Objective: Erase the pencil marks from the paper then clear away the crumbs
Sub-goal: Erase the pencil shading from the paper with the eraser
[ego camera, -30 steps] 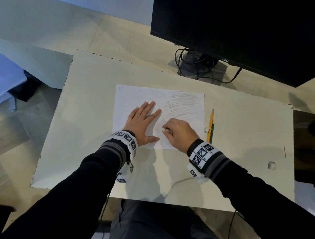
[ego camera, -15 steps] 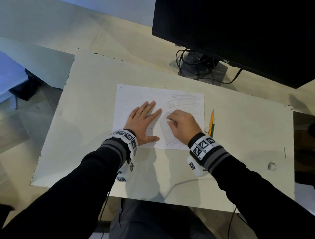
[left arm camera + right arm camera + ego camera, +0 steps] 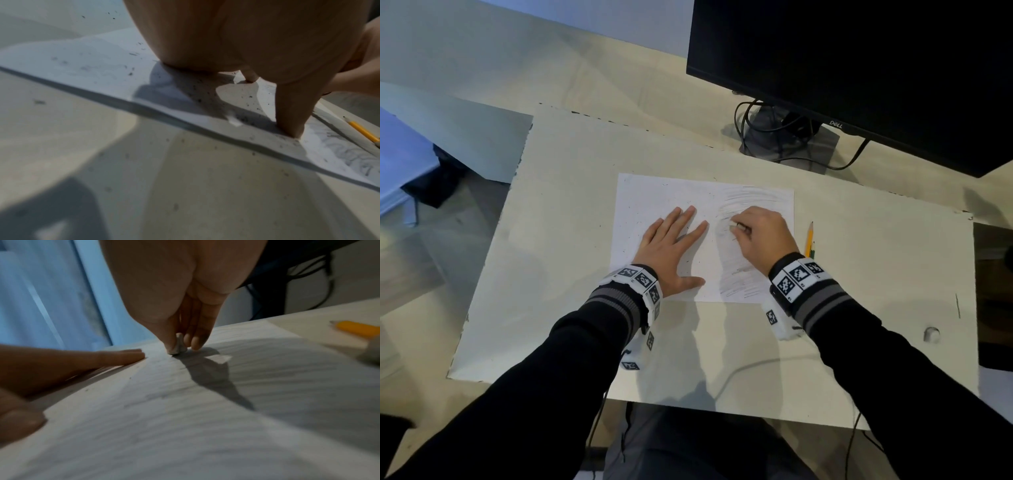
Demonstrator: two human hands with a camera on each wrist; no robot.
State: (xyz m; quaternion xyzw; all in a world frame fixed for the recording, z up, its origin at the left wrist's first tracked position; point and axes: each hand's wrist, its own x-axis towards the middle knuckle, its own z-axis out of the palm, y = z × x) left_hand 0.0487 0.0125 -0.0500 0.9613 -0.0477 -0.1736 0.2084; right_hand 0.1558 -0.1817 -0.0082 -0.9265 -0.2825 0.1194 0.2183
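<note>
Paper (image 3: 654, 198) sits flat on the pale board (image 3: 551, 240), and both hands are on it. Left hand (image 3: 671, 246) is spread wide, fingers straight and splayed, palm down on the left half of the sheet, thumb out along the near edge. From the left wrist view, the thumb tip presses right onto the paper close to that edge. Right hand (image 3: 763, 236) is over on the right half, fingers curled in, pinching a small pale eraser (image 3: 178, 347) between thumb and fingertips. The right wrist view shows it nicely: the eraser's lower end touches the sheet, just beyond the left hand's fingertips.

Pencil marks (image 3: 750, 202) cover the right side of the paper, grey strokes sweeping across above the right hand and again below it near the bottom edge. The left half looks largely white. Dark crumbs (image 3: 197, 92) are scattered all over that left half, thick around the left palm, and a few specks lie on the board in front of the sheet.

Just off the paper's right edge, a yellow pencil (image 3: 810, 238) lies on the board, partly hidden behind the right wrist. Farther right, well apart, sits a small whitish lump (image 3: 931, 334). At the back, a black monitor (image 3: 859, 68) stands over a tangle of cables (image 3: 763, 126).
</note>
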